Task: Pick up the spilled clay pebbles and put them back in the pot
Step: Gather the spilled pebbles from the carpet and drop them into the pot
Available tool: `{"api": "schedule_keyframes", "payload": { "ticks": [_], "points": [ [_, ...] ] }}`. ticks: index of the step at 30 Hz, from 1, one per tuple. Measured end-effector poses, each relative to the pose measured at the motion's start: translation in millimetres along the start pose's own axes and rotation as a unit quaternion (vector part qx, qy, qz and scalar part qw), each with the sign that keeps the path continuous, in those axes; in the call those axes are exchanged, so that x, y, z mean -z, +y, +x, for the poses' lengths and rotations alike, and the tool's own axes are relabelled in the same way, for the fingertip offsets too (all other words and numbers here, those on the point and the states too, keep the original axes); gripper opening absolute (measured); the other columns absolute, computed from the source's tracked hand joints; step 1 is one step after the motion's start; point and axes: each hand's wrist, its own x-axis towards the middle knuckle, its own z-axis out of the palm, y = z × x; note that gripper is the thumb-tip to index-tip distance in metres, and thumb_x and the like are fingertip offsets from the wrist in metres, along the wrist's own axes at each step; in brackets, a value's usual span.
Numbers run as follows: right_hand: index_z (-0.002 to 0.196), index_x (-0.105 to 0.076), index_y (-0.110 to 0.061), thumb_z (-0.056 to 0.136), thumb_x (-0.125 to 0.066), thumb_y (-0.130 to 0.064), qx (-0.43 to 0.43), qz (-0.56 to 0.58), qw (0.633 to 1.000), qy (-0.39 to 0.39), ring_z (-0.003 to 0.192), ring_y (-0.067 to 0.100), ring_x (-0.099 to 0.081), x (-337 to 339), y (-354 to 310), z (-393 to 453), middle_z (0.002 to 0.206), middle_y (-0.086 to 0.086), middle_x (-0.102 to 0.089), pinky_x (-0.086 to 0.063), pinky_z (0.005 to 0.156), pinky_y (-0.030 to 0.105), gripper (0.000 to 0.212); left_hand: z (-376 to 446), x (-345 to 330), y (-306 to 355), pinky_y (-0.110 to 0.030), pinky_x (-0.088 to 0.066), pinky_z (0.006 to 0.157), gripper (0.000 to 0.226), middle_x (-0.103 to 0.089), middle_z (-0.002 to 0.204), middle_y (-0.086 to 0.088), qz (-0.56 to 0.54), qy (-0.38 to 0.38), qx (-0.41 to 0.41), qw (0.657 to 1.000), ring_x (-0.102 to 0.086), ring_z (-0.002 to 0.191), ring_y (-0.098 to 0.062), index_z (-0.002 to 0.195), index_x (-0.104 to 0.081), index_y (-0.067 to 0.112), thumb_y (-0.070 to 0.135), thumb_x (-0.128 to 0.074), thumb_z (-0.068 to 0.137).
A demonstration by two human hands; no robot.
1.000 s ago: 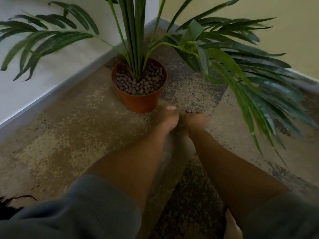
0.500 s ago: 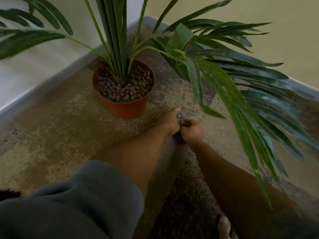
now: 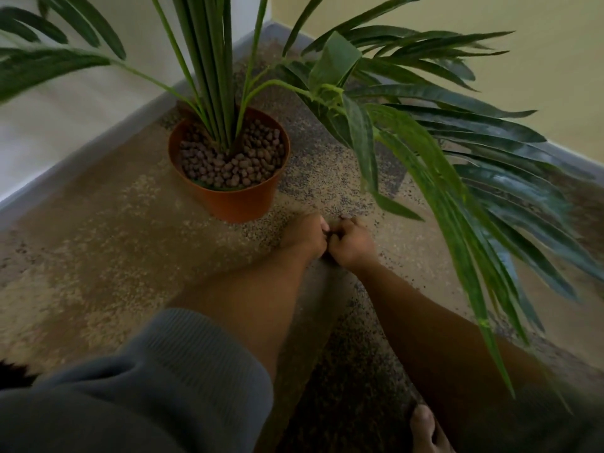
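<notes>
A terracotta pot [image 3: 235, 204] stands on the floor in the room's corner, holding a palm plant and a fill of brown clay pebbles [image 3: 228, 165]. Just in front of the pot and to its right, my left hand [image 3: 305, 237] and my right hand [image 3: 354, 241] rest on the floor, knuckle to knuckle. Both have their fingers curled inward. A few dark spilled pebbles [image 3: 330, 237] show in the gap between the two hands; any others are hidden under the fingers.
Long green fronds [image 3: 457, 178] droop over the floor right of my hands. Walls with a grey skirting board [image 3: 81, 161] close the corner behind the pot. The floor [image 3: 114, 256] is a speckled beige and dark carpet. A bare foot [image 3: 425, 429] shows at the bottom.
My hands have drawn together on the floor, and the fingers of both have curled in over the pebbles. The view has shifted, so the pot now sits more to the left.
</notes>
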Motion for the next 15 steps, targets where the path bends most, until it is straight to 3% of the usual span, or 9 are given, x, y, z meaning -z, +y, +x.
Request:
{"api": "schedule_keyframes", "payload": {
  "ticks": [6, 11, 15],
  "points": [
    [0.103, -0.072, -0.002, 0.091, -0.060, -0.010, 0.091, -0.011, 0.996, -0.005, 0.114, 0.026, -0.052, -6, 7, -4, 0.097, 0.002, -0.068, -0.033, 0.094, 0.025, 0.019, -11, 5, -11, -0.033, -0.052, 0.086, 0.020, -0.066, 0.110, -0.001, 0.005, 0.025, 0.021, 0.999, -0.062, 0.100, -0.022, 0.100, -0.068, 0.029, 0.019, -0.060, 0.085],
    [0.096, -0.077, -0.012, 0.090, -0.060, -0.019, 0.105, -0.071, 0.992, -0.010, 0.105, 0.023, -0.053, -14, 17, -2, 0.100, 0.006, -0.073, -0.037, 0.083, 0.026, 0.020, -22, 10, -17, -0.031, -0.050, 0.086, 0.017, -0.066, 0.113, -0.002, 0.007, 0.048, 0.057, 0.997, -0.062, 0.103, -0.023, 0.102, -0.069, 0.025, 0.018, -0.063, 0.087],
    [0.085, -0.075, -0.005, 0.087, -0.063, -0.017, 0.050, -0.021, 0.998, -0.016, 0.089, 0.025, -0.063, -16, 15, -3, 0.090, 0.011, -0.073, -0.047, 0.076, 0.029, 0.016, -32, 13, -17, -0.030, -0.050, 0.089, 0.019, -0.068, 0.118, -0.004, -0.146, 0.035, 0.145, 0.978, -0.063, 0.106, -0.023, 0.106, -0.071, 0.021, 0.018, -0.064, 0.089]
  ]
}}
